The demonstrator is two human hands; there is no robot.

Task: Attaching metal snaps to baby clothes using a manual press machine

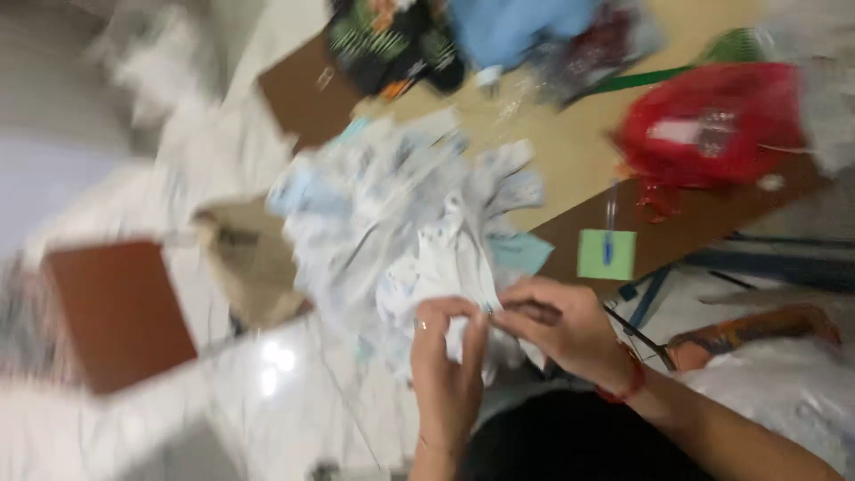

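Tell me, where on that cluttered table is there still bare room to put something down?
Bare tabletop shows between the white cloth pile and the red mesh bag. The brown strip beside the green note is also free. It is crowded where the left hand and right hand pinch the cloth.

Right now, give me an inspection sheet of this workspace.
Surface: tan tabletop with brown edge; picture blurred.
Job's things: pale white-and-blue printed fabric, heaped, one end pinched by both hands.
Clutter: red mesh bag, green sticky note, blue pen, dark patterned cloth, blue cloth, brown cardboard piece.
Grippers: left hand and right hand, fingertips together on the fabric.
Cables: nothing seen.
Surroundings: glossy white floor.
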